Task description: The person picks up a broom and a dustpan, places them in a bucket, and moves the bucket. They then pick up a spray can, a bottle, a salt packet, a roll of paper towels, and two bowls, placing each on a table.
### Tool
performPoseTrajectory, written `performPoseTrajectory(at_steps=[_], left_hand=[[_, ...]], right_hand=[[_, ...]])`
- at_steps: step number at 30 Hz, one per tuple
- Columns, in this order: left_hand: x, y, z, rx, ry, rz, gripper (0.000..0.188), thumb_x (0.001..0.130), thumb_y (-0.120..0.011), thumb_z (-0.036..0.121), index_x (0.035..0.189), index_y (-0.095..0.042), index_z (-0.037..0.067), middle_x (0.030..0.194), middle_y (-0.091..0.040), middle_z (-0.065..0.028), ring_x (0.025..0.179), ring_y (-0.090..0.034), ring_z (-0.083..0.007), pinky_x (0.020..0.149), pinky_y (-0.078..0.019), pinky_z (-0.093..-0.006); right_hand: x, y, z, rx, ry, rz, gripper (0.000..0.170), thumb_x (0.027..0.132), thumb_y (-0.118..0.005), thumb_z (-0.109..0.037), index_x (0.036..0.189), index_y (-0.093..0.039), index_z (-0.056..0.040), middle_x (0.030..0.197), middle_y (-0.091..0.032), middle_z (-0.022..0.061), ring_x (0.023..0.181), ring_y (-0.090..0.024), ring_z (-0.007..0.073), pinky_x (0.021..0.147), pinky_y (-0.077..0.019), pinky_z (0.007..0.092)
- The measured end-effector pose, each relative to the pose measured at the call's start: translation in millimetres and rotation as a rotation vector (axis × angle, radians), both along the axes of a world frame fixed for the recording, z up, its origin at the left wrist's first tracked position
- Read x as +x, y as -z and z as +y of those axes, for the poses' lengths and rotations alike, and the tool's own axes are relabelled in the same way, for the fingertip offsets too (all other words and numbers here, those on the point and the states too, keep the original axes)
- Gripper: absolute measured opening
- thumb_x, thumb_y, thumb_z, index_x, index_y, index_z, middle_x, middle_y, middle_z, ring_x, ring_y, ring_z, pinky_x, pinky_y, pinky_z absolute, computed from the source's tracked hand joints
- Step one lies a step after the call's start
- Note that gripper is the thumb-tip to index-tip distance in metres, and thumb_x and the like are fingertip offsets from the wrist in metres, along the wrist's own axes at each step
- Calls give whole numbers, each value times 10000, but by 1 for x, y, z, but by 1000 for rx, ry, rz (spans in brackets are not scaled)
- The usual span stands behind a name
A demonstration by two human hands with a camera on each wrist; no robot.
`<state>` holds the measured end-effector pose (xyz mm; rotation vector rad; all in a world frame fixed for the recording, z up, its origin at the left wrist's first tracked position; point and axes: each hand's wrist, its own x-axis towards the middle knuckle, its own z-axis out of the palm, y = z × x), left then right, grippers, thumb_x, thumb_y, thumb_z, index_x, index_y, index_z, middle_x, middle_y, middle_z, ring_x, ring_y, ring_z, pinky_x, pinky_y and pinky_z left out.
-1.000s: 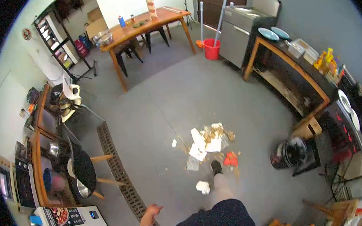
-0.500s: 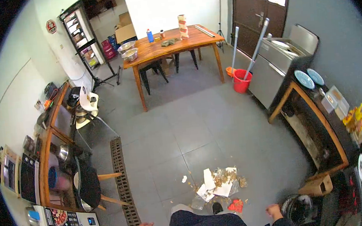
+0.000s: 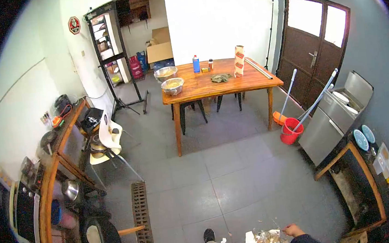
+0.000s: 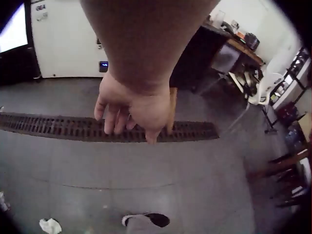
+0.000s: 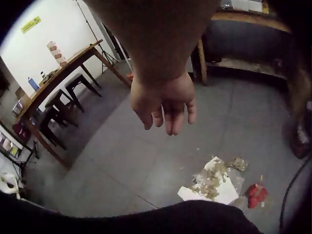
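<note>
My left hand point(image 4: 134, 109) hangs with loose fingers over the grey floor in the left wrist view, nothing in it; the head view leaves it out. In the right wrist view my right hand point(image 5: 165, 107) also dangles loosely and holds nothing. That same right hand point(image 3: 293, 230) shows low in the head view, near the heap of litter. The heap lies on the floor, with white sheets point(image 5: 227, 191), brownish scraps point(image 5: 209, 181) and clear plastic point(image 5: 237, 178). Beside it lies a crumpled red piece point(image 5: 257, 195). A dark shoe point(image 3: 208, 235) stands left of the heap.
Ahead stands a wooden table point(image 3: 210, 90) with metal bowls point(image 3: 172, 86), a blue can point(image 3: 196, 65) and a tall patterned packet point(image 3: 239, 62). A red bucket point(image 3: 291, 134) with long handles stands to its right. A floor drain point(image 3: 141, 218) and white chair point(image 3: 109, 138) lie left.
The head view has tilted up and moved forward, so the heap drops to the bottom edge. One foot has stepped ahead. My left hand has left the head view; my right hand has entered it.
</note>
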<state>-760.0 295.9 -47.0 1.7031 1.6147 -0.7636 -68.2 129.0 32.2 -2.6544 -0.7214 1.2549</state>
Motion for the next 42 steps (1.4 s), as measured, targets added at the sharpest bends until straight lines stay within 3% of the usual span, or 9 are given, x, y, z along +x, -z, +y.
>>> performPoseTrajectory(at_steps=[12,15,17,25,27,28,30,37,42], left_hand=[[214,-107,305,-35,-527,-431,565,620,-643,397,1039,-493,49,955,-550,-134,910,-511,-217,753,-414,-305],[195,-35,347,-93,-231,-180,502,662,-582,437,1005,-521,76,919,-569,-112,878,-530,-230,729,-424,-329],[148,38,385,135,838,-52,383,726,-473,305,1042,-491,88,811,-567,-122,660,-540,-284,567,-429,-388],[248,-3,478,-27,188,37,413,725,-459,352,1024,-502,72,885,-554,-127,760,-528,-277,641,-419,-381],[295,-6,515,42,102,-18,422,724,-455,364,1019,-505,67,904,-550,-128,785,-525,-275,660,-417,-379],[334,-21,537,69,2,-67,469,731,-454,424,1026,-505,63,957,-541,-126,851,-519,-264,710,-413,-367],[402,-51,562,124,-269,-210,523,721,-499,464,1028,-497,41,986,-539,-120,879,-526,-230,728,-418,-344],[495,-84,635,-85,-1059,-514,472,682,-606,391,992,-497,52,865,-550,-61,697,-532,-158,597,-416,-295],[621,-157,737,262,-962,-805,410,673,-641,327,942,-516,45,778,-535,-33,648,-508,-121,566,-418,-269]], right_hand=[[-15,21,51,-344,145,135,310,706,-539,-317,817,-589,-32,748,-589,96,654,-562,210,622,-444,308],[-7,40,64,-357,168,187,294,708,-525,-303,831,-588,-43,784,-583,105,699,-556,222,646,-440,319],[15,48,85,-344,184,208,285,709,-516,-293,840,-588,-50,807,-580,112,729,-553,230,662,-438,326],[184,72,230,-382,-503,-68,262,714,-480,-254,876,-586,-78,901,-565,138,850,-538,263,727,-428,354],[223,44,313,-186,122,-153,281,741,-426,-250,897,-576,-73,957,-547,133,867,-530,287,732,-428,367],[264,74,337,-113,-529,-327,282,648,-513,-330,821,-578,-117,785,-583,92,708,-556,269,631,-447,360],[284,35,421,201,309,-114,193,692,-526,-159,837,-567,-39,737,-579,93,659,-553,190,602,-449,299],[327,-68,597,363,162,211,273,687,-576,-235,864,-577,-27,827,-592,89,693,-557,186,629,-445,305],[401,-32,596,263,288,145,226,717,-558,-199,857,-557,-22,783,-580,78,663,-548,154,599,-445,276]])
